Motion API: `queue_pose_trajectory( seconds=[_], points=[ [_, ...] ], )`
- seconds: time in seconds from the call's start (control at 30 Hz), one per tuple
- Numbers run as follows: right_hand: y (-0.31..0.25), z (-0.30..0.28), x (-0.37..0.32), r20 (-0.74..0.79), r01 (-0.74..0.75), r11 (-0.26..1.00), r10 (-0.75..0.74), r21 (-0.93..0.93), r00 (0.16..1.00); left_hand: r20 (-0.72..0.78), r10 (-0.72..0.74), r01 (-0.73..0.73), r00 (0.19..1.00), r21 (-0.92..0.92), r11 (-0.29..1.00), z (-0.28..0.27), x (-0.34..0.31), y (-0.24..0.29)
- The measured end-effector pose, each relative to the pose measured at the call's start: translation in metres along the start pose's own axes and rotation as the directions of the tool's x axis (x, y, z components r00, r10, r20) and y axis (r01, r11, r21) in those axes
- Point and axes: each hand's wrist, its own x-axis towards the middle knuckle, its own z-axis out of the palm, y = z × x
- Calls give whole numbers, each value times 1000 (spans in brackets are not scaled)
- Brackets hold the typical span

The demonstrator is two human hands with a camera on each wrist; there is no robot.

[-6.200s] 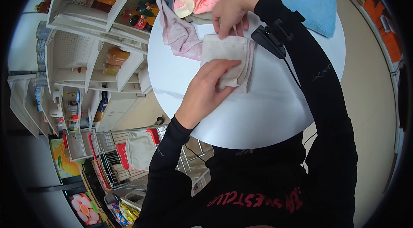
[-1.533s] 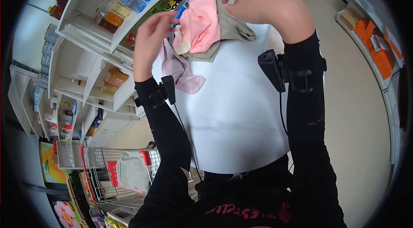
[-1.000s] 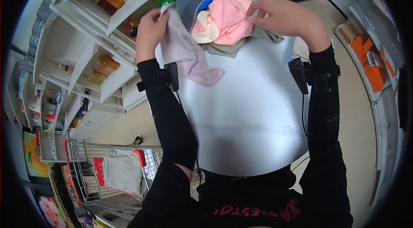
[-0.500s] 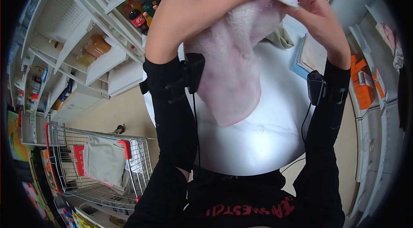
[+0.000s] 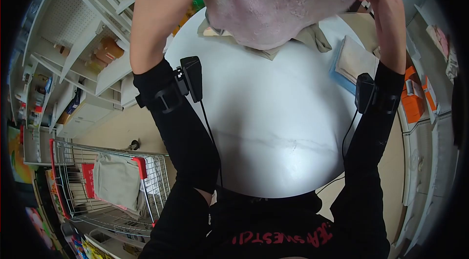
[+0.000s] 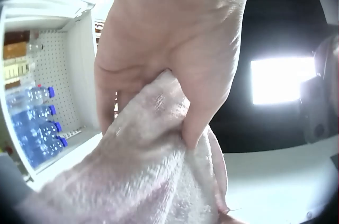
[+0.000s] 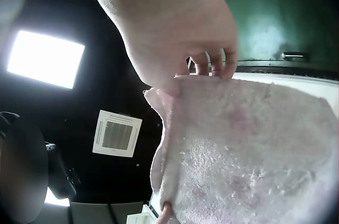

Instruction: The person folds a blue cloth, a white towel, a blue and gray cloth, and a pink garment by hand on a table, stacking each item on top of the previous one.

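A pale pink-and-white towel (image 5: 278, 5) hangs stretched between both hands, above the far part of the round white table (image 5: 273, 112). My left hand (image 5: 157, 17) pinches one upper corner; in the left wrist view its thumb lies over the terry cloth, which falls in creases. At the other corner my right hand (image 5: 389, 17) grips the edge, and the right wrist view shows the thumb in front and fingertips behind. The towel's top edge runs out of the head view. Behind its lower edge, most of a cloth pile is hidden; a khaki cloth (image 5: 313, 38) sticks out.
At the table's right edge a folded beige cloth (image 5: 359, 59) lies on a folded blue towel (image 5: 341, 79). A shopping cart (image 5: 161, 171) holding a folded grey-green cloth (image 5: 117, 181) stands at lower left. Shelves with bottles line the left; orange boxes (image 5: 413, 103) sit on right shelves.
Earlier both hands worked on a folded beige cloth, now at the table's right. Since then the left hand has taken the pink towel from the pile, and both hands have lifted and spread it.
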Motion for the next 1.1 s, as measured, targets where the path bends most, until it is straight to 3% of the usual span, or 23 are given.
queue_pose_trajectory(
  seconds=[0.07,0.1,0.2,0.23,0.27,0.3,0.33,0.37,0.43,0.47,0.5,0.6,0.63,0.73,0.77,0.83,0.87,0.9,0.93,1.0,1.03,1.1],
  points=[
    [21,-8,11,-30,192,943,-191,272,981,-63,45,-65,997,-356,932,-2,4,-3],
    [32,-17,21,-31,193,943,-192,273,981,-62,46,-66,997,-355,933,2,6,-4],
    [64,-48,47,266,124,991,-134,55,955,-402,-21,-96,915,-270,958,20,13,-9],
    [63,-41,39,262,124,991,-135,55,956,-400,-18,-99,916,-270,958,21,15,-18],
    [64,-29,29,424,75,995,-40,-66,905,-211,-97,86,973,-62,994,21,16,-32],
    [62,-16,19,561,46,980,71,-192,825,-40,-217,220,975,183,958,20,17,-45],
    [61,-10,16,665,38,947,194,-318,721,95,-366,292,926,436,852,20,19,-48],
    [60,-11,17,661,38,948,191,-316,725,97,-361,286,927,438,852,22,20,-52],
    [61,-9,20,507,-27,981,121,-190,853,-27,-308,308,951,9,951,27,19,-51],
    [63,-7,21,420,-51,992,97,-119,902,-97,-302,277,948,-210,938,28,18,-52],
    [66,-8,21,419,-53,992,97,-116,903,-95,-302,278,949,-206,938,30,16,-54],
    [72,-15,20,421,-148,860,381,-489,824,190,-182,203,965,-97,974,37,12,-60],
    [68,-14,23,421,-144,863,375,-485,826,187,-178,198,966,-93,976,38,13,-65],
    [53,-14,34,436,-133,676,599,-725,672,475,-483,312,736,396,864,40,21,-70],
    [54,-13,31,435,-135,677,598,-723,673,476,-483,310,735,398,863,42,21,-65],
    [60,-6,21,367,-79,963,174,-258,914,204,-220,249,954,-127,960,48,22,-55],
    [64,-4,18,228,31,1000,-29,-5,973,5,-132,124,991,-366,922,49,22,-51],
    [70,-5,20,226,32,999,-30,-3,974,5,-129,123,992,-364,923,48,19,-51],
    [78,-9,25,395,-1,992,51,-125,917,93,-156,174,983,-223,959,47,16,-54],
    [82,-15,32,648,2,927,260,-374,716,252,-238,226,938,76,971,46,14,-54],
    [85,-18,34,647,4,927,258,-375,718,251,-234,222,939,76,972,45,15,-54],
    [74,-17,32,490,-94,930,271,-355,829,101,-399,397,911,44,917,42,17,-45]
  ],
)
